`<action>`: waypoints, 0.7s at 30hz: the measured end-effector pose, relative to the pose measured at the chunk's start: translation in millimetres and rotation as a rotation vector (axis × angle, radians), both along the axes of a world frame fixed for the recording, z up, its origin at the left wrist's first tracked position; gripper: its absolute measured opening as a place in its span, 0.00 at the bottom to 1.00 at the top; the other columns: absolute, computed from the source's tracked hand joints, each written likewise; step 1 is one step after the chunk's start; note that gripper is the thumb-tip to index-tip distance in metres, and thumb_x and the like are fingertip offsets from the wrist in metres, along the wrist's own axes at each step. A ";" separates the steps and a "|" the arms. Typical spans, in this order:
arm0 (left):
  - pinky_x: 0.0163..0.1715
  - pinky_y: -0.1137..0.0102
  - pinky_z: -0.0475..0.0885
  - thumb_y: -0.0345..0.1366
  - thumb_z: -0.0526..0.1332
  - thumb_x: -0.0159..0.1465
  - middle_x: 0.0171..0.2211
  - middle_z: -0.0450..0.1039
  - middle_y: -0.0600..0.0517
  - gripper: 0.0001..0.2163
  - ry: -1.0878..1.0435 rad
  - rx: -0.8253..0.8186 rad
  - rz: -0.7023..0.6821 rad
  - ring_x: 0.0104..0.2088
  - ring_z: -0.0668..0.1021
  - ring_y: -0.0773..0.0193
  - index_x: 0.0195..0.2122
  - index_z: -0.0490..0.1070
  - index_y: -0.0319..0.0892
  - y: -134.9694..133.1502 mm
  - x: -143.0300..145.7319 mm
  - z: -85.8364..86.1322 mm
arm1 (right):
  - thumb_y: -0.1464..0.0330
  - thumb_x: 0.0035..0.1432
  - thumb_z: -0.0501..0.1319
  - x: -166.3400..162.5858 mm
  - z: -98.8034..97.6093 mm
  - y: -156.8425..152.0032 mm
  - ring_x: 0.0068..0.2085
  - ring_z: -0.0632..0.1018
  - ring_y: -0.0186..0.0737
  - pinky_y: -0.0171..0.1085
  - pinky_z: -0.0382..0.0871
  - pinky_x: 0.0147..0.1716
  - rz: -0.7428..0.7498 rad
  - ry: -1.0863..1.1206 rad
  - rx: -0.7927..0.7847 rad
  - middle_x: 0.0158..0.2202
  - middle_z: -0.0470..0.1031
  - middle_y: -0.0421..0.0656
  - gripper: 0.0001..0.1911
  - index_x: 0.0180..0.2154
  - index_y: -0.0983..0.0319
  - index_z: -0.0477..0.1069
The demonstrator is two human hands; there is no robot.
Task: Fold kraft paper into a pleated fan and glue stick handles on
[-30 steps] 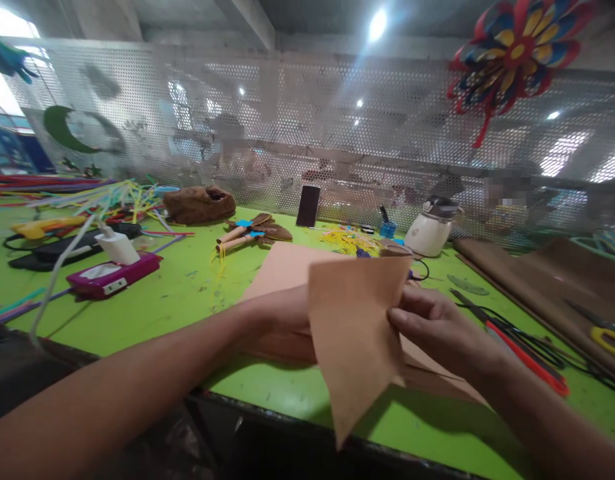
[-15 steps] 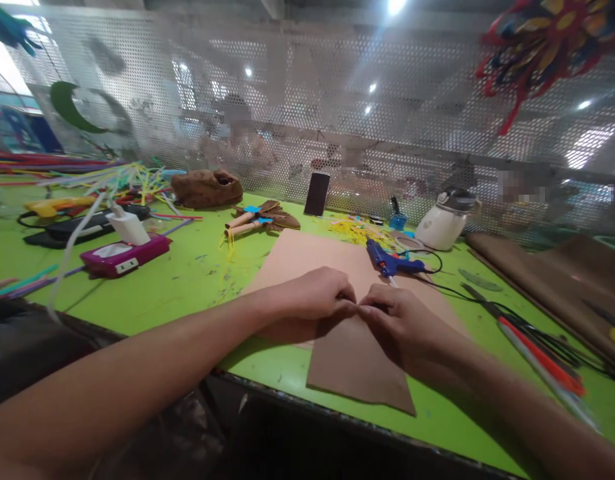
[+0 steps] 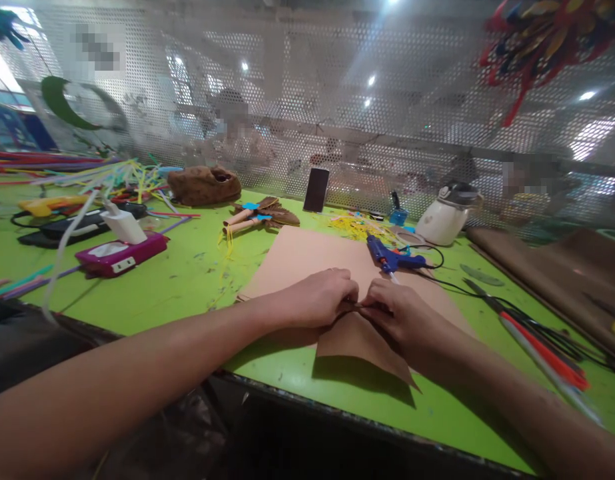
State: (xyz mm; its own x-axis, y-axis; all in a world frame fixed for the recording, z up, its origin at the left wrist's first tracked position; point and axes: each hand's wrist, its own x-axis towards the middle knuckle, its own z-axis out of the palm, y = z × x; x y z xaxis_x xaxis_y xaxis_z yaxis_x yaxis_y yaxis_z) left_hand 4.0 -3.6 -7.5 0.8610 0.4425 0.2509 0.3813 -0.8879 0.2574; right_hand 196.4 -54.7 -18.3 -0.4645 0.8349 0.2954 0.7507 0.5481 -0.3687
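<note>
Since half a second back the small brown piece has changed outline. Then it lay flat with a broad near edge; now it narrows to a point and throws a shadow on the bench, so its near end stands clear of the surface. Both hands have barely shifted.

Location: the piece sits just on the near side of the glue gun, its far edge overlapping the large brown sheet that the glue gun lies on and its point hanging over bare bench nearer the person.

Progress, my reading: the sides look turned in and the far edge gathered between the hands. The glue gun lies untouched, so nothing appears stuck down yet — early to middle of the shaping.

Left hand: fingers curled shut, pinching the far edge of the piece.
Right hand: fingers likewise closed in a pinch on that edge, tips meeting the left's — no gap between the hands. Thumbs hidden under the knuckles.
</note>
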 end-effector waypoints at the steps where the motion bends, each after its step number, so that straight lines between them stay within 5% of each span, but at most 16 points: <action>1: 0.34 0.70 0.63 0.32 0.52 0.62 0.30 0.66 0.50 0.08 0.007 -0.003 0.006 0.33 0.68 0.64 0.30 0.69 0.39 -0.2 -0.4 0.3 | 0.69 0.60 0.54 1.1 1.2 -0.4 0.28 0.67 0.35 0.34 0.58 0.27 -0.006 -0.010 -0.007 0.28 0.68 0.41 0.09 0.27 0.61 0.64; 21: 0.31 0.70 0.60 0.29 0.57 0.55 0.32 0.65 0.50 0.06 0.114 0.005 -0.015 0.34 0.68 0.63 0.33 0.70 0.42 -13.9 -16.6 23.3 | 0.79 0.49 0.54 21.8 24.9 -11.0 0.31 0.69 0.36 0.34 0.60 0.29 0.102 -0.230 -0.074 0.30 0.70 0.42 0.10 0.29 0.61 0.69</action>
State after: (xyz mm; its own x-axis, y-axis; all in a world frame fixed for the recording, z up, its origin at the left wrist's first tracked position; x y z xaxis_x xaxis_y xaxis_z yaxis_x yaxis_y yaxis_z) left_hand -12.6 -17.5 15.7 0.8904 0.4287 0.1529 0.3949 -0.8947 0.2090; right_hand 218.2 -65.7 6.6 -0.5956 0.7954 0.1122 0.7614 0.6035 -0.2365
